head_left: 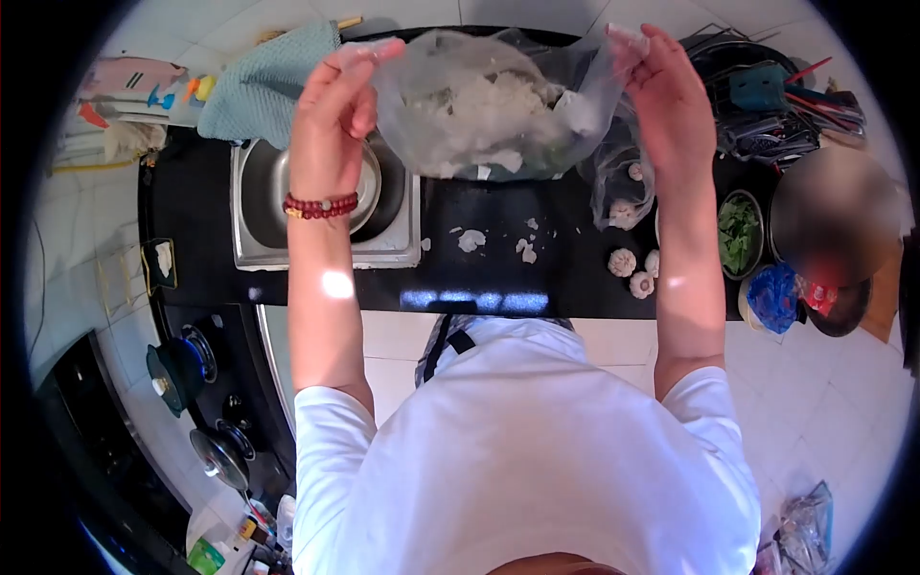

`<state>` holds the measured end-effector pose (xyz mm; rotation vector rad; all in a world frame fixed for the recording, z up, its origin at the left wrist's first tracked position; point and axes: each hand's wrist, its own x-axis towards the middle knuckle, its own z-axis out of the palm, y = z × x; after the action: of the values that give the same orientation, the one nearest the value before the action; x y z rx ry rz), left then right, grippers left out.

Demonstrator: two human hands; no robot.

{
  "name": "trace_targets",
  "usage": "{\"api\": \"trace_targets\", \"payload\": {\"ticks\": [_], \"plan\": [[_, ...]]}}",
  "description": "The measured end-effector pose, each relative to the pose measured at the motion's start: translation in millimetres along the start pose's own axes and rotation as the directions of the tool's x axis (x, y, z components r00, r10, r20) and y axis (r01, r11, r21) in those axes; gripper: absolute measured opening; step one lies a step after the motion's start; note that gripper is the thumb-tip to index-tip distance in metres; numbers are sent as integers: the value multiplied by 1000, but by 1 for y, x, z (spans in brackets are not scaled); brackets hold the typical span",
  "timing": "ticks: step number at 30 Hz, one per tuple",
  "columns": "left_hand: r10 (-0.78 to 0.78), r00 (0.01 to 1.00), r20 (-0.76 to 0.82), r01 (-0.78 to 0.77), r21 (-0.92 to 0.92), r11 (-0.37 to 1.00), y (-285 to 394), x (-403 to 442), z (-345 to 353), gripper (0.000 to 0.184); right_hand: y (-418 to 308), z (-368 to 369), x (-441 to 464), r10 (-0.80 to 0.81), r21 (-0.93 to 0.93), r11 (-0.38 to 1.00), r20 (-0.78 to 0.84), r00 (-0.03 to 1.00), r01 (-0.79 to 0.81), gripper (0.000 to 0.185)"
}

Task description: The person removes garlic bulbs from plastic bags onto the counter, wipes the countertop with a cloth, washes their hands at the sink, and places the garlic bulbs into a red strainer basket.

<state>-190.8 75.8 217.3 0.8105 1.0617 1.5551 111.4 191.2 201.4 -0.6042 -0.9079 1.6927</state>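
Note:
A clear plastic bag [498,144] with whitish scraps and something green inside spreads between my hands above the dark counter. My left hand [337,96], with a red bead bracelet at the wrist, pinches the bag's left edge. At the right edge of the bag, my right hand [663,91] grips its rim. White peel pieces [470,240] lie on the counter below the bag. Beside my right forearm are several garlic bulbs [622,262] and a smaller clear bag [613,182] with garlic in it.
A steel sink [259,192] is at the left, with a blue-green cloth [259,86] behind it. At the right stand a bowl of green leaves [739,230], a blue bag [772,295] and a utensil rack [767,125]. A pot [177,374] sits over a lit burner at lower left.

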Motion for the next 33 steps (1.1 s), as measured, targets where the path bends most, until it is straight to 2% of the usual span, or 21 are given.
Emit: {"api": "trace_targets", "payload": {"ticks": [3, 6, 7, 9, 10, 11, 12, 13, 14, 15, 16, 18, 20, 22, 24, 26, 27, 28, 30, 31, 33], "plan": [[41, 999, -2, -41, 32, 999, 11, 18, 6, 15, -18, 9, 13, -65, -82, 994, 20, 998, 67, 32], [58, 998, 5, -58, 76, 995, 5, 37, 4, 15, -20, 11, 22, -8, -157, 988, -30, 1000, 3, 28], [60, 998, -9, -59, 120, 991, -2, 46, 3, 20, -17, 6, 27, -4, -183, 983, -17, 1000, 1, 30], [-29, 999, -42, 35, 137, 990, -18, 63, -3, 24, -1, -14, 39, 11, -234, 972, 8, 1000, -9, 35], [-76, 995, -58, 84, 145, 986, -28, 71, -8, 25, 10, -25, 43, -46, -420, 907, -49, 998, 21, 33], [-117, 987, -108, 139, 225, 964, -45, 77, -17, 36, 25, -39, 45, -108, -590, 806, -95, 990, 32, 32], [-144, 966, -216, 206, 300, 931, -62, 80, -23, 45, 40, -53, 44, -177, -738, 674, -125, 976, 27, 30], [-35, 969, -243, 138, 420, 897, -73, 76, -22, 49, 47, -62, 40, -330, -886, 456, -80, 940, 85, 31], [75, 964, -256, 77, 535, 841, -84, 70, -22, 54, 54, -72, 34, -338, -878, 470, -91, 937, 84, 30], [154, 968, -201, -18, 552, 834, -95, 62, -27, 55, 54, -66, 17, -343, -871, 484, -105, 933, 80, 28], [166, 970, -180, -3, 667, 745, -102, 51, -29, 48, 55, -62, -1, -348, -864, 498, -121, 930, 74, 27], [121, 989, -83, -40, 641, 767, -140, 24, -49, 38, 77, -71, -40, -164, -850, 524, -162, 973, -54, 23], [-81, 983, -166, 158, 528, 834, -166, -19, -51, 29, 104, -69, -86, 15, -864, 469, -198, 980, -182, 20], [-19, 984, -175, 122, 596, 794, -221, -70, -79, 27, 144, -92, -136, 65, -903, 420, -62, 996, -84, 27], [-217, 915, -341, 404, 773, 489, -201, -116, -56, 38, 159, -93, -182, 212, -889, 354, -226, 951, -291, 41], [-269, 873, -407, 470, 850, 240, -204, -156, -52, 55, 170, -99, -219, 277, -858, 245, -386, 880, -452, 50], [-280, 887, -367, 425, 886, 184, -208, -170, -57, 66, 173, -99, -228, 304, -830, 183, -462, 833, -527, 55], [-341, 859, -381, 443, 888, 122, -213, -183, -61, 70, 178, -101, -234, 282, -828, 187, -471, 836, -530, 57], [-319, 886, -336, 404, 897, 177, -226, -203, -64, 71, 185, -102, -251, 246, -815, 185, -503, 829, -549, 61], [-353, 862, -364, 446, 875, 187, -235, -205, -62, 70, 190, -98, -249, 243, -845, 143, -474, 846, -515, 60], [-398, 850, -344, 471, 836, 283, -248, -195, -50, 67, 207, -84, -238, 232, -848, 225, -431, 872, -480, 58]]}}
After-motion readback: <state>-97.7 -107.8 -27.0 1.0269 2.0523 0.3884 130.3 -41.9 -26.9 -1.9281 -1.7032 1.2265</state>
